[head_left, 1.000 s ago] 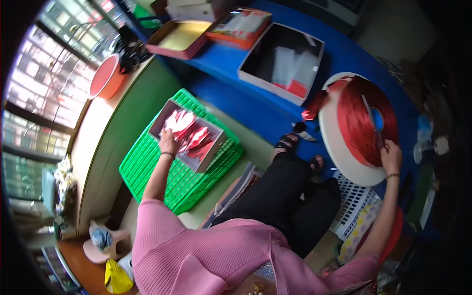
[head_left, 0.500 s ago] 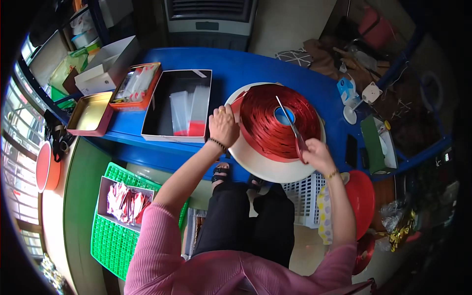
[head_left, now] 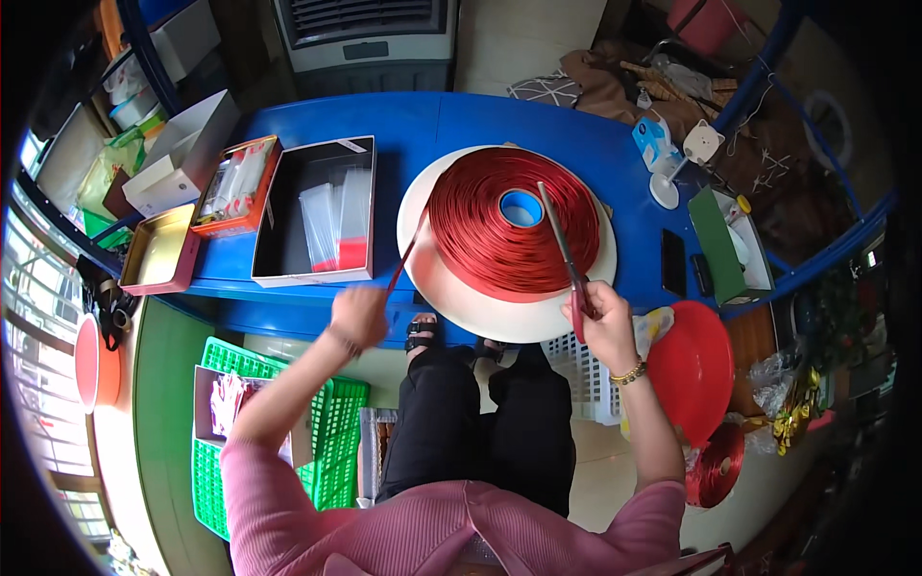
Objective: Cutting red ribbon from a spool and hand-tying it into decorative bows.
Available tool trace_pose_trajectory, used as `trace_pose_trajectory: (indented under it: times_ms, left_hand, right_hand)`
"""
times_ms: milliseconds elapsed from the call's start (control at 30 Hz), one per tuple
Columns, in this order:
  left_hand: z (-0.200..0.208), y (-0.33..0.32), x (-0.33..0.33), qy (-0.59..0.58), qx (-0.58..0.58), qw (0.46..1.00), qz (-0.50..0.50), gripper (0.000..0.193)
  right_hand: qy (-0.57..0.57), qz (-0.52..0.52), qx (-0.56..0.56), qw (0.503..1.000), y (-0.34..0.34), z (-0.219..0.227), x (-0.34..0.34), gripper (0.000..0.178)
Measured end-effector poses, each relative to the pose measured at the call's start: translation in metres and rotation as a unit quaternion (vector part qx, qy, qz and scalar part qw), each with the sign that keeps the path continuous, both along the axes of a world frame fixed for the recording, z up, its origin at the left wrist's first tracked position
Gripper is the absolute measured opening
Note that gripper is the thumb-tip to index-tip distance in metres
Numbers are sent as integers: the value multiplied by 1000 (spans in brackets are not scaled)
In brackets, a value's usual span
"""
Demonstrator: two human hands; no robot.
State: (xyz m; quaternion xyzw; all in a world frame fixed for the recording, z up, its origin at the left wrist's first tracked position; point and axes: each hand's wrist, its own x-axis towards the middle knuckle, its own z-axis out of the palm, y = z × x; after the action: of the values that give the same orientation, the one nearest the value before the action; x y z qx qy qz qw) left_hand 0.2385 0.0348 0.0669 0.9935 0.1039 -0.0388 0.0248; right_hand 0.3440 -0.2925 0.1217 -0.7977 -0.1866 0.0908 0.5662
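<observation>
1. okay so, left hand (head_left: 359, 315) is just left of centre in the frame, slightly blurred, fingers curled in and closed on the end of a red strip (head_left: 409, 248). the strip runs up and right, pretty straight, to the roll.
2. right hand (head_left: 603, 309) is right of centre, wrapped around the red handles of some scissors (head_left: 563, 240). blades look together, tips pointing up the frame, lying across the front of the roll just right of its blue core (head_left: 521, 207).
3. big red ribbon roll (head_left: 471, 226) sits around the middle of the frame, flat on a white disc (head_left: 567, 315), which is on the blue table (head_left: 403, 120).
4. left of that, upper left of the frame, there's a black-lined box (head_left: 288, 206) with clear sleeves (head_left: 322, 226) in it, red along the bottom edge. an orange box (head_left: 229, 227) and a gold-lined tray (head_left: 158, 252) are further left.
5. lower left: green basket (head_left: 338, 437) with a small box of red and white pieces (head_left: 229, 401) on it.
6. right side: black phone (head_left: 673, 262) on the table, plus a second red roll (head_left: 718, 466) down at lower right.
</observation>
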Motion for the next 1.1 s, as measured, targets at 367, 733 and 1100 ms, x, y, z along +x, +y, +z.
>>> trace_pose_trajectory:
  times_ms: [367, 733, 1100]
  left_hand:
    - [-128, 5, -438, 38, -60, 943, 326, 7]
    - [-88, 0, -306, -15, -246, 946, 210, 30]
    - [-87, -27, -48, -282, -275, 909, 138, 64]
  right_hand:
    - [-310, -1, -152, 939, 75, -18, 1, 30]
    - [-350, -23, -251, 902, 101, -51, 30, 30]
    - [-363, -14, -350, 864, 74, -48, 63, 23]
